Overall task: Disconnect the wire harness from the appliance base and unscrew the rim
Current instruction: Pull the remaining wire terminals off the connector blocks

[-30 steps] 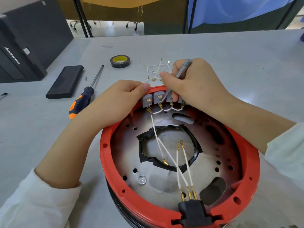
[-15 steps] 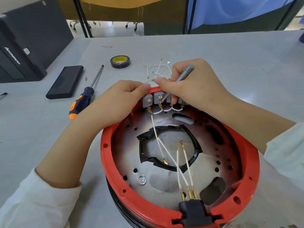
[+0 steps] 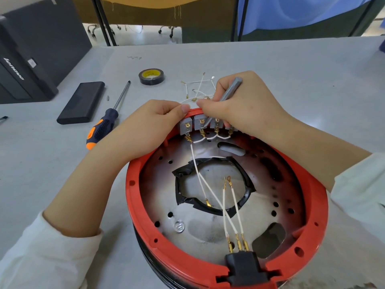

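We are working on the base [image 3: 208, 209], which is lying upside down on the table [image 3: 291, 80] with its red rim [image 3: 133, 197] facing up. At the far edge of the rim, four grey switches [image 3: 202, 122] are sitting in a row, joined by short white wires with gold clips.

Our left hand [image 3: 145, 130] is resting on the rim just left of the switches — its fingers are curled over the edge and the thumb is pressing on the top of the rim, so it is steadying the base. Our right hand [image 3: 245, 107] is gripping a thin grey tool [image 3: 229, 90] like a pen, fingers curled and pressed together around it; the tip is going down among the switches, but the exact contact point is hidden.

We are judging that the harness step is in hand: several wires [image 3: 210, 195] are already lying loose inside the base, while the clips at the switches and at the black plug [image 3: 243, 265] on the near edge of the rim are still on. The next move is calling for a careful lever under one clip — a slip could bend it. The screwdriver [image 3: 104, 124], left of the rim, is waiting for the rim screws.
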{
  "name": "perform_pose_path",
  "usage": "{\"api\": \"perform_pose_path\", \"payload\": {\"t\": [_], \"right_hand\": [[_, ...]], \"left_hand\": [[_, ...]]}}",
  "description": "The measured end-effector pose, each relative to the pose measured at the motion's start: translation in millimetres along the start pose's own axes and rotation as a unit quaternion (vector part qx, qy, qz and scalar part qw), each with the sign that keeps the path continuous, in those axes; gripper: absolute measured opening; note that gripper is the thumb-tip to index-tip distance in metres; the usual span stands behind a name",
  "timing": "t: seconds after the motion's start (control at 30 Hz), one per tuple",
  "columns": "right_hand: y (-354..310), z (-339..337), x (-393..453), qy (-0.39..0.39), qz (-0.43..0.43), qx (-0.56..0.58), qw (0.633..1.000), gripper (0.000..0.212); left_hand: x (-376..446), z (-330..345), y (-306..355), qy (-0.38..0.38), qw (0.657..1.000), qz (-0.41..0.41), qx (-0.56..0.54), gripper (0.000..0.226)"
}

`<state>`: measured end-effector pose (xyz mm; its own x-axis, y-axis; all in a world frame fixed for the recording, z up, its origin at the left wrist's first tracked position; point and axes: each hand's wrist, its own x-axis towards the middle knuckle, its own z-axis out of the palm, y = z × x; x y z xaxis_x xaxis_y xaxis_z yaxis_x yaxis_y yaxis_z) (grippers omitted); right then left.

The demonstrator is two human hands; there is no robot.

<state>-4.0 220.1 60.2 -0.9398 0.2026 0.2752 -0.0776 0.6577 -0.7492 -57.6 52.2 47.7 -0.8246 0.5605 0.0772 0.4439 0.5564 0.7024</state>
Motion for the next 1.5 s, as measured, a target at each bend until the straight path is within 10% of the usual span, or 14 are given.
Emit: {"api": "perform_pose_path", "payload": {"t": [1.5], "right_hand": [[-2, 2, 9, -0.065, -0.065, -0.034, 0.995, 0.039]], "left_hand": [[1, 1, -1, 0.003, 1.000, 0.000, -0.004, 0.046]]}}
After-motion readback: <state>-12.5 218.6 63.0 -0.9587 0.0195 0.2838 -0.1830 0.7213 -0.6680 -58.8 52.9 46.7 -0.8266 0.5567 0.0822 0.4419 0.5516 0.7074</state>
